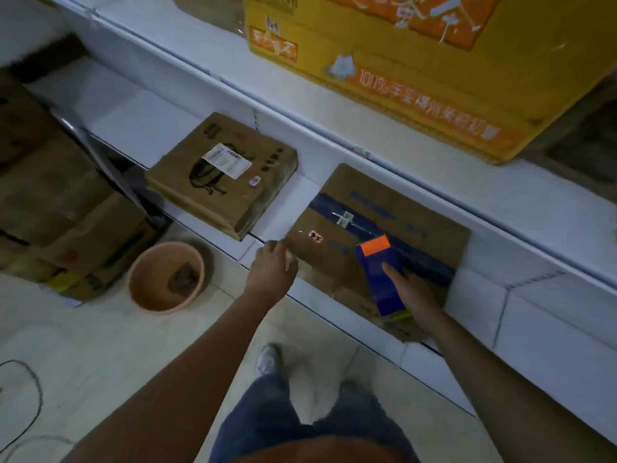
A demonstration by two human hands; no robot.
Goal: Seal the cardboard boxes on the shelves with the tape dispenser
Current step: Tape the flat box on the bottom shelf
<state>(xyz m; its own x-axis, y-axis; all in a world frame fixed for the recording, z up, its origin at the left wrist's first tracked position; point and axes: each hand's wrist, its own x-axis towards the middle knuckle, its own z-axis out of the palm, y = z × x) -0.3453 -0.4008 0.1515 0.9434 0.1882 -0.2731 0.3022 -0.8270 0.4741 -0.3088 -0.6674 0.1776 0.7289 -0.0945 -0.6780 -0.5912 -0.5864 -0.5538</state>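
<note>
So the big white shelving unit [140,128] is carrying everything here, and up top a large yellow printed carton [384,55] is sitting half over the edge of the upper shelf, probably just parked out of the way. Off to the left on the floor a stack of brown boxes [50,195] is piling up against the shelf end, flaps shut, so I can't tell what's in them. On the lower shelf the box being worked on [400,208] is lying flat with its top seam facing up, which makes sense since that's where the tape needs to go, and a dark blue strip of tape [337,208] is running along that seam. Its neighbour, a smaller box with a white shipping label [220,175], is hanging slightly past the shelf lip and looks closed too, contents unknown. A terracotta-coloured tub [166,278] is standing on the floor with something dark crumpled in the bottom, too blurry to name. The blue tape dispenser with the orange end [379,269] is pressing onto the box near the seam, the right hand [414,295] gripping it from behind. The left hand [272,267] is resting on the box's near-left corner, fingers looking loose rather than clenched, I'm guessing to stop it sliding.
</note>
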